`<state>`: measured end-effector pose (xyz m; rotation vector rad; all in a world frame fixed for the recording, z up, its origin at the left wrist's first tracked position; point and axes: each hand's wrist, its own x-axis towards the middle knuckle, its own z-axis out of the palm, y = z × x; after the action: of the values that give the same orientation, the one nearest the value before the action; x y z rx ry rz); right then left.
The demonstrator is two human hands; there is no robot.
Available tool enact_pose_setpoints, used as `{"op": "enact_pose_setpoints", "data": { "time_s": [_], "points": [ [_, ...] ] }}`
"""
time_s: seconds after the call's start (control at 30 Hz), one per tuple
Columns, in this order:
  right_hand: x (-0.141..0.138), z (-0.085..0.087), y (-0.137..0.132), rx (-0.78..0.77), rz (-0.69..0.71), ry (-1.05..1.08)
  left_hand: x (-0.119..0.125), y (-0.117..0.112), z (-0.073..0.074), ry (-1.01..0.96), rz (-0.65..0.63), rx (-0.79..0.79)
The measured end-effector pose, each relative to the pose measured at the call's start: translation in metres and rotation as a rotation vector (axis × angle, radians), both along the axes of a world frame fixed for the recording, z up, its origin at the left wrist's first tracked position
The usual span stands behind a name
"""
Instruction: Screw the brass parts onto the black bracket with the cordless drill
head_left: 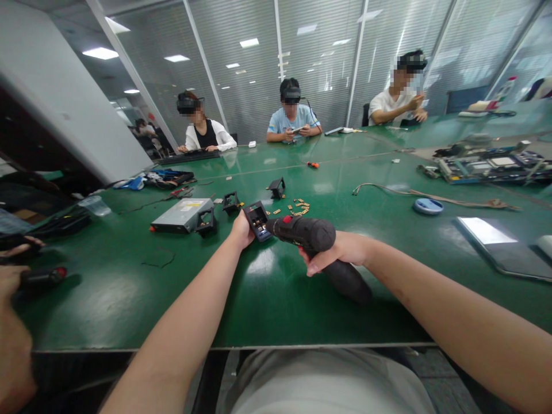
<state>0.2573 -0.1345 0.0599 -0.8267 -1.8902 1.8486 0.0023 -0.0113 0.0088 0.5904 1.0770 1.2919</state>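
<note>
My right hand (340, 253) is wrapped round a black electric screwdriver (310, 236), its tip pointing left at a small black bracket part (257, 220). My left hand (241, 230) grips that part at its left side, holding it tilted just above the green table (267, 287). Small brass pieces (299, 207) lie scattered just beyond the part. Two more black brackets (232, 202) (276, 187) stand on the table behind it.
A grey metal drive box (181, 215) lies to the left. Another person's hand (17, 276) holds a tool at far left. A circuit board (487, 167), a cable (431, 196), a blue lid (428, 205) and a tablet (504, 244) sit on the right. Three people sit at the far side.
</note>
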Motion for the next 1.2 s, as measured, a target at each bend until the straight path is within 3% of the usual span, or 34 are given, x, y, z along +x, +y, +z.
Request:
{"op": "enact_pose_setpoints", "data": {
  "time_s": [0.17,0.47,1.2],
  "points": [
    [-0.001,-0.001,0.003,0.098,-0.005,0.049,0.001,-0.002,0.001,0.012,-0.001,0.015],
    [0.000,-0.011,0.004,0.057,-0.008,0.091,0.000,-0.001,0.000,0.001,0.006,0.019],
    [0.002,-0.002,0.007,0.065,0.021,0.022,0.001,-0.007,0.004,-0.049,0.041,0.003]
  ]
}}
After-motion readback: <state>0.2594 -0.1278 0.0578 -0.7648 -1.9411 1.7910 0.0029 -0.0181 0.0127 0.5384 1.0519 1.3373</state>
